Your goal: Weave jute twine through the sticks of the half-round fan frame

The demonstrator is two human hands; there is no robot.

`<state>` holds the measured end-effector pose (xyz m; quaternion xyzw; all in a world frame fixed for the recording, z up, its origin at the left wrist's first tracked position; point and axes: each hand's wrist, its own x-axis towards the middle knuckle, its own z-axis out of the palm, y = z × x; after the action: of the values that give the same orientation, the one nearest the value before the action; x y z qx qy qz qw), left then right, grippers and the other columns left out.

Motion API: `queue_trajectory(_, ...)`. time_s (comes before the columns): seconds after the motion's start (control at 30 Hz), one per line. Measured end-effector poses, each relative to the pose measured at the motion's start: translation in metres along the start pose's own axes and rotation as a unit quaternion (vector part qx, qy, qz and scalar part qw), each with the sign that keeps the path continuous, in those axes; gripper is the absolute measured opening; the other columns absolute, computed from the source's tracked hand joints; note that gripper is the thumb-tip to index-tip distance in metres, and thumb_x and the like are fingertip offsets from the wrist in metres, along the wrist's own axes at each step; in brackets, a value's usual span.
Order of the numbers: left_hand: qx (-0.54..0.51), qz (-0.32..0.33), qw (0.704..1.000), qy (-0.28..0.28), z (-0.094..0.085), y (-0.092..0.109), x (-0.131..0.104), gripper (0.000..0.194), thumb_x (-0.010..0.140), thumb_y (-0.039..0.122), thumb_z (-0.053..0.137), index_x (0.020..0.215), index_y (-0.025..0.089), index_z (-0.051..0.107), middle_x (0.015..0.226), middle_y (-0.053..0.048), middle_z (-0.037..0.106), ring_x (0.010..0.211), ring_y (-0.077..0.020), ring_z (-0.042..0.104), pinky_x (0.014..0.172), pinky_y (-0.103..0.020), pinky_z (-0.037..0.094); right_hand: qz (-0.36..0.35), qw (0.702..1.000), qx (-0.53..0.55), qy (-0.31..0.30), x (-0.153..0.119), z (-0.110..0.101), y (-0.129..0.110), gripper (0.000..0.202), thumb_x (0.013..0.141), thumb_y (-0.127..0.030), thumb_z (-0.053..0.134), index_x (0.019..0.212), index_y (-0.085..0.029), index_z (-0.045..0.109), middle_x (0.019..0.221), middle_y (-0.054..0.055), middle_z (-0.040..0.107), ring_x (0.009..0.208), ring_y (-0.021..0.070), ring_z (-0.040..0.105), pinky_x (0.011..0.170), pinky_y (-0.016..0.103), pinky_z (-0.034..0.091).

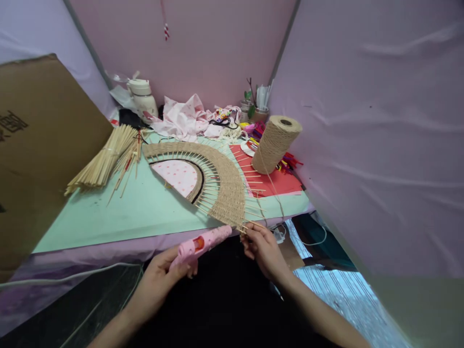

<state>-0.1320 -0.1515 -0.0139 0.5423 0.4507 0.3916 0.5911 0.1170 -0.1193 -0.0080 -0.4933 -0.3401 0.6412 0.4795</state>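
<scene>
Woven fan piece (232, 188): laid on tabletop (119, 220), near end set at front edge, apparently for access. Pink glue gun (208, 240): gripped in left hand (165, 273), fingers wrapped round handle, nozzle held beside that end. Right hand (264, 246): fingers pinched on stick ends (255, 224), presumably for steadying. Twine spool (274, 145): stood on red sheet (284, 186).

No words can be read. The big brown cardboard (54, 140) has dark printed marks (13, 122) that look like writing, tilted and too blurry.
</scene>
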Motion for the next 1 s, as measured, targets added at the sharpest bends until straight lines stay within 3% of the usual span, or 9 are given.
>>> queue_trajectory(0.2, 0.037, 0.071, 0.997, 0.0, 0.013, -0.004, -0.002, 0.034, 0.085, 0.044, 0.059, 0.102, 0.016, 0.067, 0.099, -0.009, 0.062, 0.075, -0.0161, 0.054, 0.07, -0.026, 0.045, -0.004, 1.0, -0.005, -0.002, 0.002, -0.002, 0.002, 0.02, 0.075, -0.035, 0.061, 0.069, -0.017, 0.054, 0.062, -0.003, 0.049, 0.05, 0.0057, 0.037, 0.039, 0.016, 0.027)
queue_trajectory(0.33, 0.015, 0.059, 0.997, -0.056, 0.013, -0.01, -0.006, 0.033, 0.091, 0.038, 0.052, 0.118, 0.02, 0.059, 0.089, -0.007, 0.064, 0.066, -0.0126, 0.052, 0.06, -0.023, 0.046, -0.003, 1.0, 0.003, -0.007, 0.002, -0.003, 0.003, 0.021, 0.076, -0.036, 0.061, 0.07, -0.018, 0.053, 0.062, -0.003, 0.049, 0.05, 0.006, 0.037, 0.039, 0.016, 0.026)
queue_trajectory(0.5, 0.005, 0.11, 0.991, -0.077, 0.014, -0.015, -0.007, 0.032, 0.093, 0.035, 0.05, 0.123, 0.024, 0.056, 0.093, -0.007, 0.064, 0.071, -0.014, 0.059, 0.058, -0.022, 0.05, -0.002, 1.0, 0.003, -0.01, 0.002, -0.004, 0.003, 0.02, 0.077, -0.035, 0.062, 0.07, -0.018, 0.054, 0.061, -0.004, 0.047, 0.05, 0.0058, 0.036, 0.039, 0.016, 0.025)
queue_trajectory(0.67, 0.099, 0.235, 0.967, -0.026, 0.014, -0.014, 0.001, 0.029, 0.091, 0.032, 0.054, 0.117, 0.022, 0.062, 0.114, -0.014, 0.064, 0.104, -0.0249, 0.062, 0.085, -0.034, 0.052, 0.004, 1.0, 0.002, -0.007, 0.001, -0.003, 0.0, 0.021, 0.076, -0.036, 0.062, 0.071, -0.018, 0.054, 0.063, -0.003, 0.048, 0.051, 0.0061, 0.037, 0.04, 0.016, 0.026)
queue_trajectory(1.0, 0.113, 0.277, 0.953, -0.043, 0.017, -0.014, 0.006, 0.028, 0.094, 0.035, 0.048, 0.117, 0.022, 0.058, 0.101, -0.01, 0.064, 0.094, -0.0202, 0.061, 0.082, -0.03, 0.051, 0.01, 1.0, -0.002, 0.001, 0.001, -0.002, -0.002, 0.021, 0.074, -0.037, 0.061, 0.07, -0.018, 0.053, 0.064, -0.003, 0.048, 0.051, 0.0062, 0.037, 0.04, 0.016, 0.025)
